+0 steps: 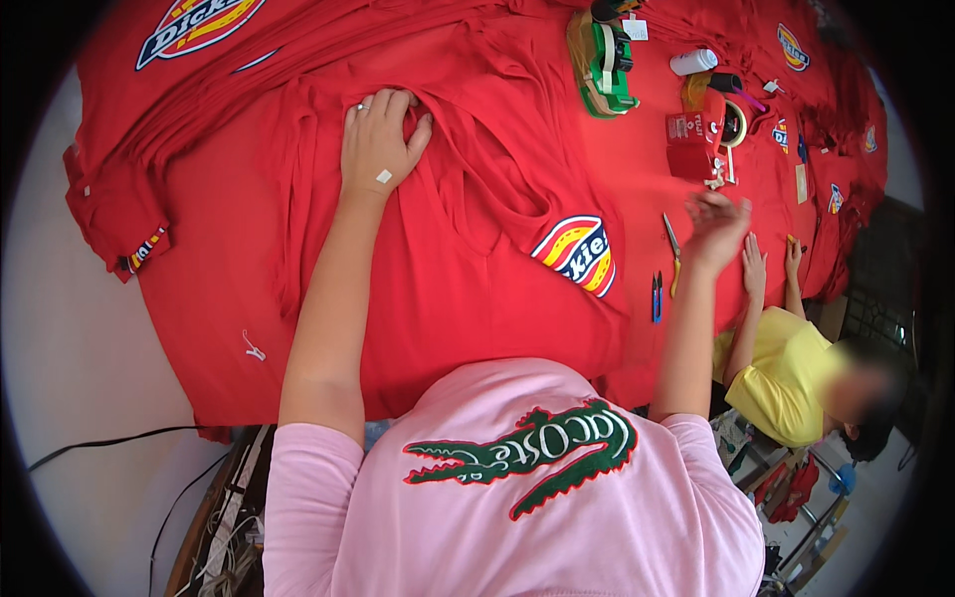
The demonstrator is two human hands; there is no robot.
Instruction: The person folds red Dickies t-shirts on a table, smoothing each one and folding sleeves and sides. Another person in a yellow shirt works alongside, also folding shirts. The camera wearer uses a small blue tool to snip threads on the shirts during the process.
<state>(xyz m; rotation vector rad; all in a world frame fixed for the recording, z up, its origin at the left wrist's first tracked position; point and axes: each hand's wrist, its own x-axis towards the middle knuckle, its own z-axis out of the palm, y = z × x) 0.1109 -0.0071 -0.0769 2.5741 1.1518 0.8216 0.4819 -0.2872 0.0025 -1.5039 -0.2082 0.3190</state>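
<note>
Red shirt (433, 269) central; from it: tape dispenser (595, 70) between one and two o'clock, scissors (676, 271) three, logo (577, 256) near four; long axis unclear; left hand (380, 144) on cloth, grip unclear; right hand (719, 234) loosely open

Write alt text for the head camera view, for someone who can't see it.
A person's left hand rests on a rumpled red garment, while the blurred right hand appears raised near scissors and blue-handled snips. A green tape dispenser sits farther back; a co-worker in yellow is at the right.
</note>
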